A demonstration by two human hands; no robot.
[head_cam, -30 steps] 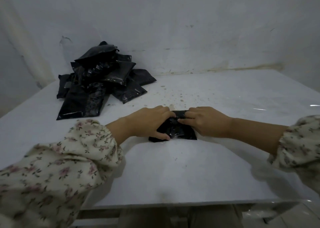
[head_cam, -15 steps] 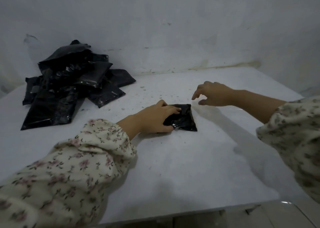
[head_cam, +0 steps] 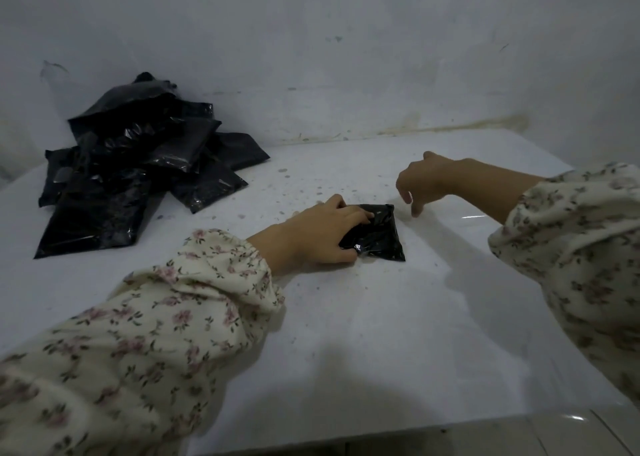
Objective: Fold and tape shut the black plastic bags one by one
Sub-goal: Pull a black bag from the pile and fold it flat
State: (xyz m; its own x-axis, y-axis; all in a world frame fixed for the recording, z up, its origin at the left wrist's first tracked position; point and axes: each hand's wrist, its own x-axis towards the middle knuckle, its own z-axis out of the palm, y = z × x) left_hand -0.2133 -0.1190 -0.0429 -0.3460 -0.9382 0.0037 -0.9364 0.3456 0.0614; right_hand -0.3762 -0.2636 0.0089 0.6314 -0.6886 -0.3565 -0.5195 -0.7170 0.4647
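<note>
While the left hand (head_cam: 322,234) grips the folded black bag (head_cam: 379,241) on the table (head_cam: 346,351), fingers curled over it, the right hand (head_cam: 424,182) hovers just beside, fingers hanging loose, holding nothing. A pile of black bags (head_cam: 131,164) lies far left.

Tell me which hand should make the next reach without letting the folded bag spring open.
Right, probably. The left hand grips the folded bag against the table, pinning the fold. The right hand hovers just right of it, fingers loose, holding nothing.
</note>
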